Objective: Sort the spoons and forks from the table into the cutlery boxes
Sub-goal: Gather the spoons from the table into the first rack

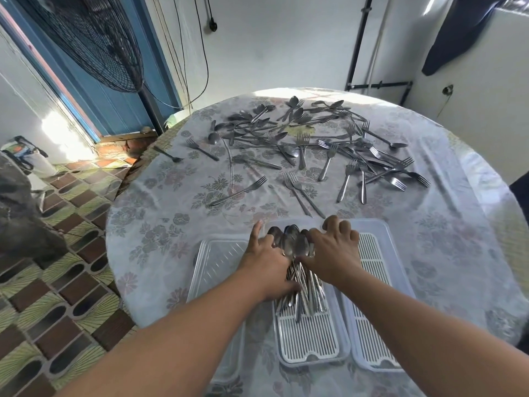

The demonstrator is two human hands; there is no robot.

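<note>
1. Two hands work one bundle of spoons [294,247] lying in the middle box [312,339]: my left hand [267,260] and right hand [333,250] press in from either side, fingers curled against it.
2. I'd square the bowls together so they nest flat.
3. The pile of forks and spoons [309,144] waits on the table [160,224]; the right box [375,282] looks empty.
</note>
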